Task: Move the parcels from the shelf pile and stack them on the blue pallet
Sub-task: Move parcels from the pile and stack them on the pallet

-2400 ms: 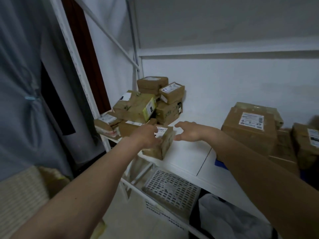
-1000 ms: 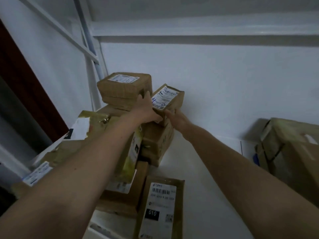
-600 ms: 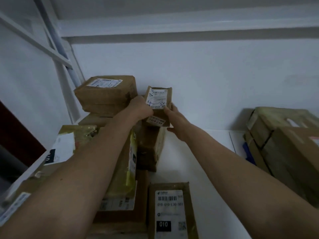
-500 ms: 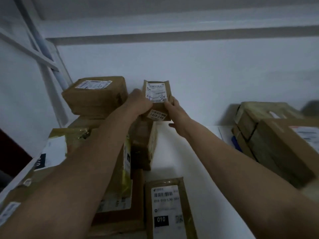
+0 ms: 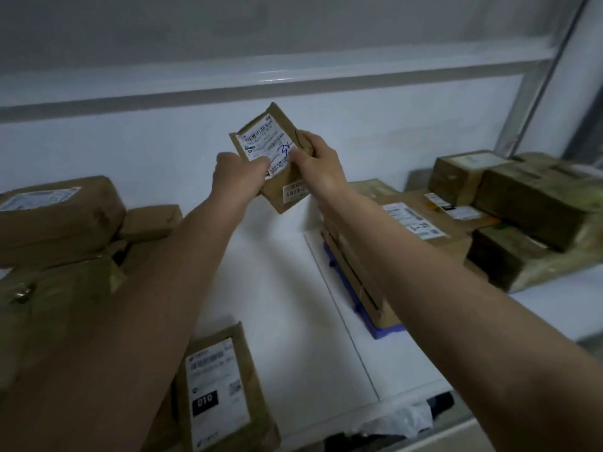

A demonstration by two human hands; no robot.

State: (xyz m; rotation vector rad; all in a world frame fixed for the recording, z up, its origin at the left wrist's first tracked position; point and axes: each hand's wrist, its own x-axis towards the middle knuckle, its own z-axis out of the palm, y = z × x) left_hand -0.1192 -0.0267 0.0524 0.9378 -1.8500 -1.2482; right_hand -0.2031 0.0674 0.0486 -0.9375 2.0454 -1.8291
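Note:
A small brown parcel with a white label and blue handwriting hangs in the air above the white shelf, tilted. My left hand grips its lower left side and my right hand grips its right side. The shelf pile of brown parcels lies at the left. The blue pallet shows as a blue edge at the right, under several stacked parcels.
A flat parcel with a "010" label lies at the near edge of the white shelf. A white shelf beam runs overhead and a grey upright post stands at the right.
Both hands have lifted the small parcel off the left pile and carried it rightward and upward. The view has swung right, bringing the pallet stack into sight.

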